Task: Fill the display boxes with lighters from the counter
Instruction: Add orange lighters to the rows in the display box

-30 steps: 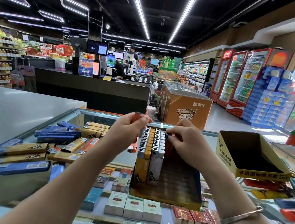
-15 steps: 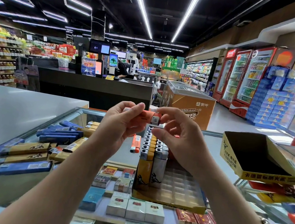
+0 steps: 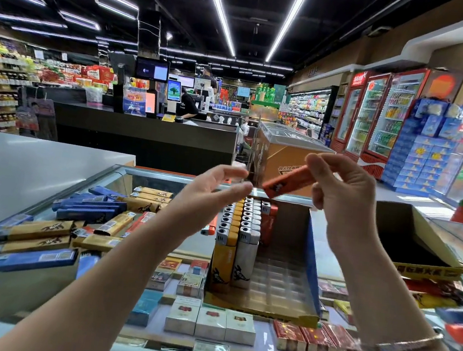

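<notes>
Above ranked lighters (image 3: 243, 220), right hand (image 3: 341, 200) pinches slim orange lighter (image 3: 287, 182).

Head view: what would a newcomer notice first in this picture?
First, the orange lighter pinched in the right hand above the display box, while the open left hand hangs beside it. Next, that box in the middle of the glass counter, with lighters upright only along its left side. Then the loose blue and gold lighters scattered at left.
</notes>
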Motion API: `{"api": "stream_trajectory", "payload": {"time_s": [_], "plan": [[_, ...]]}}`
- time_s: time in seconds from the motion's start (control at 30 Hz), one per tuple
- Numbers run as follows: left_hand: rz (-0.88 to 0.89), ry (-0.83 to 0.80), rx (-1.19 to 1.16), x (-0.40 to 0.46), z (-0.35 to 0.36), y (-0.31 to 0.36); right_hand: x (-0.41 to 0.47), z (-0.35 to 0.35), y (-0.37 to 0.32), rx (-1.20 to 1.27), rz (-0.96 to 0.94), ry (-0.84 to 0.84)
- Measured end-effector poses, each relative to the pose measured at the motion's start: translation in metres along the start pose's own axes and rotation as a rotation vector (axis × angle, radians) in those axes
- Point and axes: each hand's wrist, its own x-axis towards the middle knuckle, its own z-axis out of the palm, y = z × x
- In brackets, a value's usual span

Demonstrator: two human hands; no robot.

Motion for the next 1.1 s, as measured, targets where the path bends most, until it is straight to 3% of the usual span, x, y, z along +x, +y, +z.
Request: {"api": "stream_trajectory", "payload": {"time_s": [0.17,0.3,0.43,0.9,1.03,1.1], "plan": [[-0.138,-0.265,0.137,-0.002,0.002,-0.004,0.01,-0.021,0.005,-0.25,0.05,-0.157],[-0.168,-0.255,0.102,0.0,0.002,-0.005,0.007,-0.018,0.016,-0.522,0.096,-0.394],[-0.18,-0.241,0.086,-0.001,0.002,-0.004,0.005,-0.012,0.024,-0.719,0.003,-0.511],[-0.192,-0.232,0.094,0.0,0.003,-0.005,-0.003,-0.001,0.034,-0.991,-0.172,-0.582],[-0.177,-0.214,0.072,0.0,0.002,-0.007,-0.003,-0.004,0.034,-1.086,-0.23,-0.51],[-0.148,-0.15,0.067,0.0,-0.001,-0.01,-0.001,-0.007,0.036,-1.015,-0.208,-0.461]]}}
